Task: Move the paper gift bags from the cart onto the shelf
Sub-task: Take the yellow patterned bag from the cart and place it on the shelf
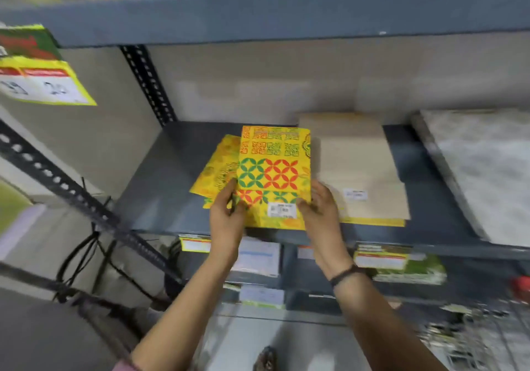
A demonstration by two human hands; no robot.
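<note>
We count two flat yellow paper gift bags with red-and-green petal patterns [274,175], the upper one gripped at its near corners by our left hand [226,215] and right hand [319,210], lying skewed over the other. One beige paper bag [358,167] lies just beside them. All rest on the dark grey metal shelf [160,195], against a pale wall [258,78].

A flat yellow paper gift bag [274,175] with red and green petal circles and a white price sticker lies atop other yellow bags [216,172] on the grey shelf [160,192], beside a beige bag stack [361,167].
</note>
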